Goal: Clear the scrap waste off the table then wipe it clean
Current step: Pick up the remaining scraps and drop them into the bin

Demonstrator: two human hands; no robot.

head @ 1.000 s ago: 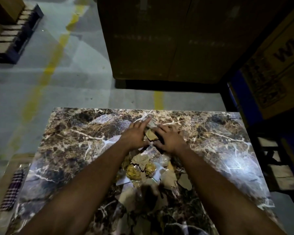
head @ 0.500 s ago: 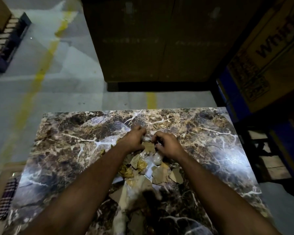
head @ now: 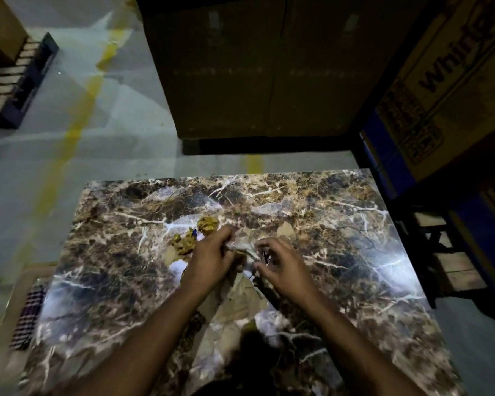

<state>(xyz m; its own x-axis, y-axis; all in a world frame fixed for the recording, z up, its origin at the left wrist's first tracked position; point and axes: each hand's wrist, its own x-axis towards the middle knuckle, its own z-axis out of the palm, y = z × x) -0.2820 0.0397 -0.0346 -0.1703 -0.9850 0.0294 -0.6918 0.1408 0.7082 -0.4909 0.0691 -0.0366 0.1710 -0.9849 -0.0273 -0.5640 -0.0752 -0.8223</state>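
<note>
Marbled desk (head: 340, 224) underfoot of everything, with scrap waste (head: 235, 301) heaped at its middle: cardboard pieces, clear plastic, and gold foil wrappers (head: 193, 238) just left of the hands. Left hand (head: 212, 261) curled, pinching a strip of clear film; right hand (head: 280, 267) curled, pinching the film's other end, though blurred. Clearing step in hand, wiping not yet begun. Next, probably: bunching the loose pieces together and carrying them off. Checked cloth (head: 30, 315) lying beside the desk's left edge.
</note>
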